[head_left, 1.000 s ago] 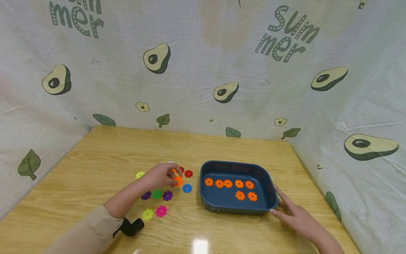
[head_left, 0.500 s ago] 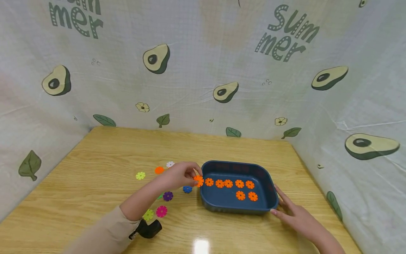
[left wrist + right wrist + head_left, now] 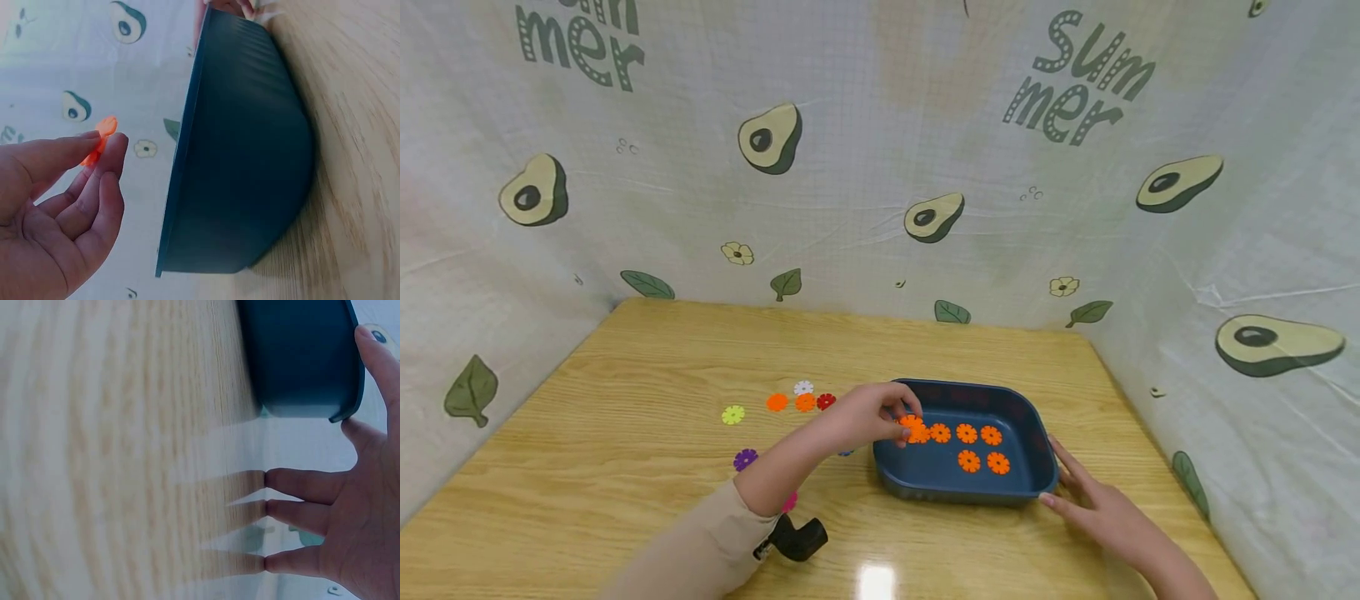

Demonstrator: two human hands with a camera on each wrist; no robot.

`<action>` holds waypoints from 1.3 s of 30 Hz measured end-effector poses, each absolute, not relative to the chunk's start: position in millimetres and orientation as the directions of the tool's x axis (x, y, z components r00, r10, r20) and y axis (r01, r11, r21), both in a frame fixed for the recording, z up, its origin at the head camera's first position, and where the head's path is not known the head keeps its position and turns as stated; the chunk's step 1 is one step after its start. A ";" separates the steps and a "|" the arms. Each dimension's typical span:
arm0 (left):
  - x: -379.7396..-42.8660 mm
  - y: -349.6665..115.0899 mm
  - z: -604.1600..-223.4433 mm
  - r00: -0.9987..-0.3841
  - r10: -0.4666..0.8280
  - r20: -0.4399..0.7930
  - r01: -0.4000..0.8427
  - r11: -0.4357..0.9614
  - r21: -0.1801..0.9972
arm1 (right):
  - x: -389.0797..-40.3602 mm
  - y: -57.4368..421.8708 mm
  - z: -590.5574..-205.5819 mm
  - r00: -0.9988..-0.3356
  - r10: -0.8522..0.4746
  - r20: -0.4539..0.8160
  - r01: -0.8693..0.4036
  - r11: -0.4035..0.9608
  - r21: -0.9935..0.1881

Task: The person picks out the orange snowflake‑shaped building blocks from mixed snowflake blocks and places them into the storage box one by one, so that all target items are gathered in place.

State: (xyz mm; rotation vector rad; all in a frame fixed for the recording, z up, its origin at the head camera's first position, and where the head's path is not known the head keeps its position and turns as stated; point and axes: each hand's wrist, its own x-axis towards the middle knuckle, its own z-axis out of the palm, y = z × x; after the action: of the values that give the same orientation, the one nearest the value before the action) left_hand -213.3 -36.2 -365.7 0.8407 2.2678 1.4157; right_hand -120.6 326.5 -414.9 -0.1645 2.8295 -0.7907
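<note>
My left hand (image 3: 876,412) pinches an orange notched plastic disc (image 3: 107,127) between thumb and fingers. In the head view it hovers over the left part of a dark blue tray (image 3: 955,493). Several similar orange discs (image 3: 967,433) lie flat inside; the hand and the held disc partly hide those at the left. At the tray's right front corner is my right hand (image 3: 1101,512), its fingers spread. In the right wrist view its thumb and one finger (image 3: 359,432) touch the rim, and the other fingertips rest on the table.
Left of the tray, discs lie on the wooden table (image 3: 647,375): two orange (image 3: 777,402), a white (image 3: 802,387), a red (image 3: 826,402), a yellow-green (image 3: 733,415), a purple (image 3: 745,460). My forearm partly covers a pink disc (image 3: 789,503). A printed cloth (image 3: 850,275) encloses the table.
My left hand has carried the orange disc rightward from the loose discs, across the tray's left rim, to above its inside. The right hand and the tray stay put.
</note>
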 end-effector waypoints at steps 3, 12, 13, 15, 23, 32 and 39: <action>-215.5 -29.0 -364.6 -0.767 0.641 0.023 0.314 0.343 0.885 | -120.4 325.9 -414.7 -0.974 -0.160 -0.162 -0.053 0.852 -0.521; -224.7 -8.5 -367.4 -0.735 0.677 0.018 0.341 0.346 0.874 | -119.6 326.4 -415.2 -0.975 -0.159 -0.153 -0.056 0.849 -0.525; -225.7 -6.4 -367.6 -0.731 0.682 0.017 0.342 0.345 0.874 | -119.5 326.2 -415.0 -0.975 -0.157 -0.159 -0.052 0.849 -0.525; -227.6 -2.0 -368.0 -0.727 0.687 0.013 0.346 0.350 0.871 | -119.5 325.9 -414.5 -0.974 -0.156 -0.164 -0.047 0.849 -0.527; -235.9 12.3 -375.9 -0.711 0.703 -0.020 0.322 0.351 0.879 | -119.3 324.5 -413.1 -0.977 -0.156 -0.146 -0.057 0.848 -0.526; -247.0 23.5 -392.1 -0.700 0.712 -0.050 0.372 0.424 0.825 | -118.6 323.6 -413.2 -0.979 -0.160 -0.129 -0.069 0.846 -0.528; -250.3 32.3 -400.0 -0.700 0.710 -0.070 0.424 0.494 0.759 | -118.4 324.6 -413.2 -0.978 -0.160 -0.132 -0.067 0.845 -0.530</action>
State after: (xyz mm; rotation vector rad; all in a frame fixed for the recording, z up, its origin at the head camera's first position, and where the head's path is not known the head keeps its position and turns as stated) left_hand -250.3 32.3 -400.0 0.9456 2.3671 1.0505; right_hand -118.4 324.6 -413.2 -0.1773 2.8522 -0.8096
